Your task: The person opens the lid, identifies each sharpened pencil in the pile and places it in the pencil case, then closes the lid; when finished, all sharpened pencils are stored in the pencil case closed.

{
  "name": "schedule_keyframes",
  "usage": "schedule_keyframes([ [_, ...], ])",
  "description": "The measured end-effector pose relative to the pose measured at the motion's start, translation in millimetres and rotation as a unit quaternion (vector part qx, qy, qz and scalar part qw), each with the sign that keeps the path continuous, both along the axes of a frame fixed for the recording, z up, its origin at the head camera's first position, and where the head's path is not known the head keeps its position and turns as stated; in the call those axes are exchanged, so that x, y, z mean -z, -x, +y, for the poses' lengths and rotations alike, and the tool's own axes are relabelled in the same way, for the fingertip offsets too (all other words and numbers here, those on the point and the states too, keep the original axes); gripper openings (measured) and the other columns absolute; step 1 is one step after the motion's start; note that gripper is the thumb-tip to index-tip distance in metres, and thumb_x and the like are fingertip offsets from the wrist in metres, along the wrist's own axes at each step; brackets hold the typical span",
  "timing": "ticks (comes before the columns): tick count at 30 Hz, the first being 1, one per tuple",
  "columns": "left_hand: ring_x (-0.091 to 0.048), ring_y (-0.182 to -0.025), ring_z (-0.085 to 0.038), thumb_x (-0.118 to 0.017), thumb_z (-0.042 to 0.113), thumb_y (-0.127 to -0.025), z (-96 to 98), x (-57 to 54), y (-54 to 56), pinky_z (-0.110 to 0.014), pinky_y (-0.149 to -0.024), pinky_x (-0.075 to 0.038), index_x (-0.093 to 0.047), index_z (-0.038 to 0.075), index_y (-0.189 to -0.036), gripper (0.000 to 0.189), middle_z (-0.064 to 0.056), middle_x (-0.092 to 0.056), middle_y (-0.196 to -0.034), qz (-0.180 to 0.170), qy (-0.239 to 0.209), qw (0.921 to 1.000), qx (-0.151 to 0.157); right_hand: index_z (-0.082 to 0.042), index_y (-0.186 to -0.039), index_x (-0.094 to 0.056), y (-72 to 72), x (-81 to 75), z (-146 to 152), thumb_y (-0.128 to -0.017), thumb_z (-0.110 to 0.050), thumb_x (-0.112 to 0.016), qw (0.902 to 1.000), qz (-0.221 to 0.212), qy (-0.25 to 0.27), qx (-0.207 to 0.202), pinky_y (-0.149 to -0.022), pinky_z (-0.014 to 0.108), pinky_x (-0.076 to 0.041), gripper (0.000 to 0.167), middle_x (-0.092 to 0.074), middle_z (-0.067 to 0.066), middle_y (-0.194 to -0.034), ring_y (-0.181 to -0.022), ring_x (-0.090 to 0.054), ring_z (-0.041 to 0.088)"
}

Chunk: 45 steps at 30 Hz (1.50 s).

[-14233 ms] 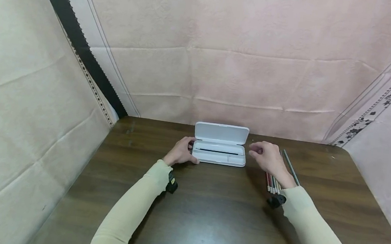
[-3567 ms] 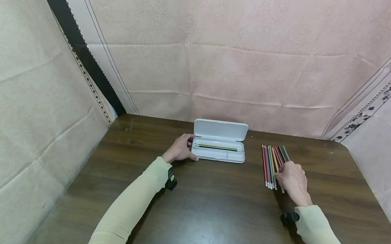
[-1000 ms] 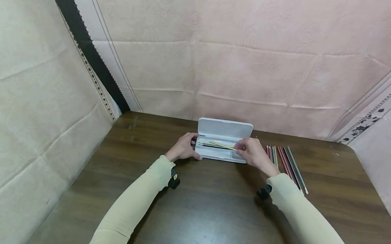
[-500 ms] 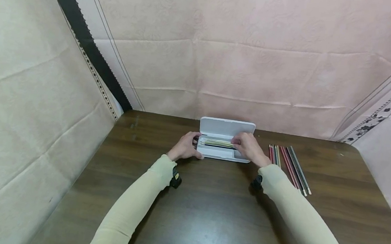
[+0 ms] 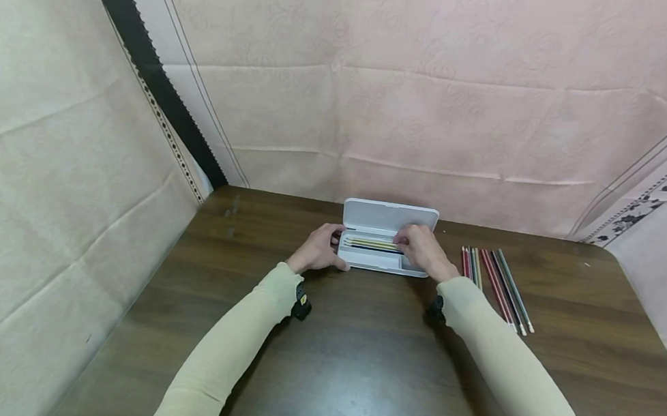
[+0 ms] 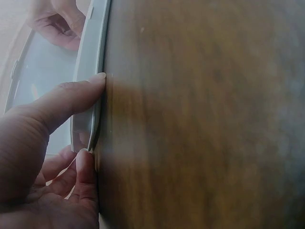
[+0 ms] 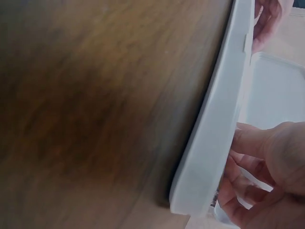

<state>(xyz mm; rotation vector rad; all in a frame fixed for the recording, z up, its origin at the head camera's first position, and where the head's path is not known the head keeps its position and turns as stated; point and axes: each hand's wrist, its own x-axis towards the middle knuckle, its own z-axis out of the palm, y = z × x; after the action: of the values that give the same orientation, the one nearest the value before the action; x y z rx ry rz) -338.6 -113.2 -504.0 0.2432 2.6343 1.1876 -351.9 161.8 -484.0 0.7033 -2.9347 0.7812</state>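
A white pencil case (image 5: 369, 260) stands on the table with its lid (image 5: 391, 217) raised at the back. Several pencils (image 5: 371, 244), yellowish and dark, lie lengthwise in its rear compartment. My left hand (image 5: 318, 247) holds the case's left end, its thumb (image 6: 71, 98) along the front edge and its fingers around the corner. Over the case's right half, my right hand (image 5: 421, 247) has its curled fingers down inside, pinching the end of a yellow pencil. The fingers and case wall mostly hide that grip in the right wrist view.
To the right of the case, several coloured pencils (image 5: 503, 289) lie side by side on the brown wooden table (image 5: 353, 361); my right forearm hides part of the row. Cloth hangings (image 5: 417, 121) rise behind the table and at both sides.
Since 3.6 seconds ago, my right hand has gone from the row of pencils to the case with a yellow pencil, now lowered beside the others. My left hand has stayed on the case.
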Motion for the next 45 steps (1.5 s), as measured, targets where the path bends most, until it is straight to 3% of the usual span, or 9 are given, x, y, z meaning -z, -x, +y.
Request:
schedule_keyframes([
  [11,-0.056,-0.139,-0.031,-0.095,0.014,-0.083,1.0,0.0,0.9,-0.047,-0.121,-0.05,-0.046,0.01,-0.163,0.094,-0.013,-0.053,-0.155,-0.001,0.009,1.0,0.0,0.001,-0.113,-0.084,-3.6,-1.7,-3.8,-0.101,0.002,-0.072,0.9993,0.012,-0.033,0.011,-0.103,0.055,-0.062,0.017,-0.081,0.022,-0.118,-0.112,-0.077,0.038],
  [21,-0.057,-0.14,-0.031,-0.095,0.014,-0.083,0.9,-0.8,-0.3,-0.048,-0.121,-0.05,-0.046,0.01,-0.163,0.094,-0.013,-0.055,-0.153,-0.002,0.009,1.0,-0.003,0.0,-0.108,-0.085,-6.1,-0.7,-6.4,-0.099,0.005,-0.072,0.9961,0.05,-0.074,0.0,-0.095,0.051,-0.065,0.017,-0.083,0.019,-0.111,-0.099,-0.077,0.032],
  [32,-0.056,-0.139,-0.031,-0.096,0.014,-0.083,-0.2,-1.3,-1.3,-0.048,-0.12,-0.05,-0.046,0.01,-0.163,0.094,-0.014,-0.054,-0.153,-0.001,0.007,1.0,0.001,0.003,-0.113,-0.083,-6.5,0.1,0.1,-0.101,0.004,-0.07,0.9994,0.023,-0.023,0.011,-0.099,0.055,-0.063,0.018,-0.081,0.023,-0.116,-0.107,-0.077,0.037],
  [39,-0.056,-0.139,-0.031,-0.096,0.014,-0.083,-0.3,-0.8,-2.5,-0.048,-0.12,-0.05,-0.046,0.009,-0.163,0.094,-0.014,-0.055,-0.154,0.004,0.005,1.0,0.002,0.005,-0.112,-0.082,-21.3,-10.8,4.2,-0.099,0.005,-0.07,0.9987,0.048,0.01,0.013,-0.094,0.056,-0.064,0.017,-0.08,0.024,-0.112,-0.1,-0.076,0.038],
  [45,-0.056,-0.139,-0.031,-0.095,0.015,-0.083,-0.9,0.2,-1.5,-0.047,-0.12,-0.05,-0.045,0.009,-0.163,0.094,-0.014,-0.055,-0.153,0.006,0.005,1.0,0.003,0.007,-0.117,-0.08,-37.0,-14.3,11.0,-0.101,0.0,-0.069,0.9978,0.045,0.022,0.043,-0.092,0.055,-0.065,0.021,-0.079,0.027,-0.116,-0.104,-0.077,0.04],
])
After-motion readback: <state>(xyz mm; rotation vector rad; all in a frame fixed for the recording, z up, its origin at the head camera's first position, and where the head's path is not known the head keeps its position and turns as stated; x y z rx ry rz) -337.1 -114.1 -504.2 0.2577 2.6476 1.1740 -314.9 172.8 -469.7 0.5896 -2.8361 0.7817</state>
